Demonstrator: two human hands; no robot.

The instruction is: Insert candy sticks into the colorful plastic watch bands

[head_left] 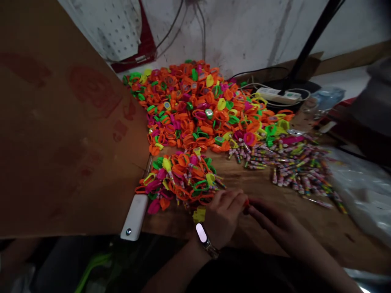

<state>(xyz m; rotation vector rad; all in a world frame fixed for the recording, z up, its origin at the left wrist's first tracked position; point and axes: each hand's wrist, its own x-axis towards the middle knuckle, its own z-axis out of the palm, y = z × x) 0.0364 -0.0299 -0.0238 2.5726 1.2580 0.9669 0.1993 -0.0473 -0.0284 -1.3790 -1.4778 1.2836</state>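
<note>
My left hand (224, 209), with a lit fitness band (201, 233) on its wrist, is closed over the front of the wooden table. Its curled fingers grip an orange plastic piece (246, 203), probably a toy watch, mostly hidden. My right hand (271, 219) meets it from the right, fingertips pressed to the same piece. Just beyond my left hand lies a small heap of toy watches with printed sticks among them (183, 175). A yellow plastic piece (199, 214) rests beside that hand.
A large pile of bright toy watches (189, 106) spreads toward the wall. Printed sticks (299, 167) lie right of it. A cardboard box (73, 122) stands left, a white power bank (134, 217) beside it. Behind sit a power strip (277, 95) and clear plastic bags (363, 187) at right.
</note>
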